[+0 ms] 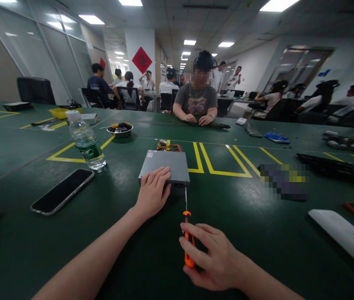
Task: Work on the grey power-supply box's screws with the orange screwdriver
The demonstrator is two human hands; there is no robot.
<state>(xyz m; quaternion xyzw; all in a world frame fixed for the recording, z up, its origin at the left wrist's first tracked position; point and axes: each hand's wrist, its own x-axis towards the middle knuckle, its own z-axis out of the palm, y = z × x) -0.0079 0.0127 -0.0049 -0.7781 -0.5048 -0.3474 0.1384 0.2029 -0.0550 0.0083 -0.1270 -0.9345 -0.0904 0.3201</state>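
A grey metal computer power supply (169, 160) lies flat on the green table, its bundle of coloured cables (170, 146) at the far side. My left hand (155, 187) rests on its near left part, palm down with the fingers stretched over the top. My right hand (211, 254) grips the orange and black handle of a screwdriver (189, 258) between thumb and fingers. The screwdriver's shaft points away from me, and its tip is at the near right corner of the power supply. Whether the tip sits in a screw is too small to tell.
Left of my arm lie a phone (62, 191) and an upright water bottle (87, 143). Beyond stands a metal bowl (121, 131) with tools. A white device (345, 235) lies at the right. Across the table sits a person (195, 100), hands on a dark object.
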